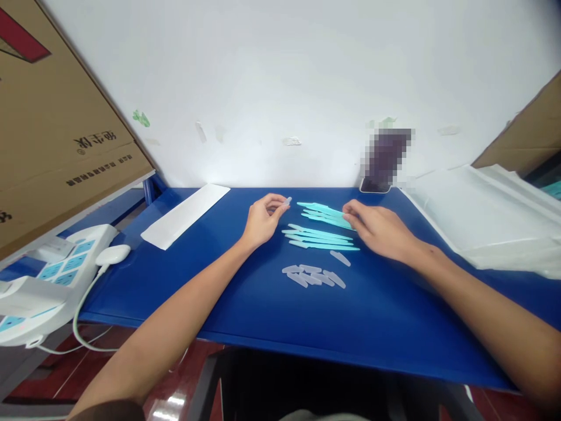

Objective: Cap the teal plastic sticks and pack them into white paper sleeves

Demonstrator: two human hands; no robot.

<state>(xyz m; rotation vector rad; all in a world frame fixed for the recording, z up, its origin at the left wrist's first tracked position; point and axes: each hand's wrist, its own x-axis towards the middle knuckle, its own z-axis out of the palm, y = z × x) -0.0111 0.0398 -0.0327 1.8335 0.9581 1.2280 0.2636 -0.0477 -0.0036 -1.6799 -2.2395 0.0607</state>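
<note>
My left hand [262,221] pinches a small translucent blade cap [288,201] between thumb and fingertips, left of the razors' blade ends. On the right, my right hand [377,227] has its fingers closed at the handle ends of the upper group of turquoise eyebrow razors [322,214]; the exact grip is partly hidden. Just below lies a second row of turquoise razors [319,237], handles to the right. One loose cap [340,258] sits beneath that row. Several more translucent caps [313,276] are heaped nearer to me.
A long white sleeve [186,216] lies on the blue table [263,304] at left. A power strip [70,275] with a white cable stands beyond the left edge. A phone-like device [385,161], blurred out, leans on the wall. Plastic bags [477,216] cover the right side.
</note>
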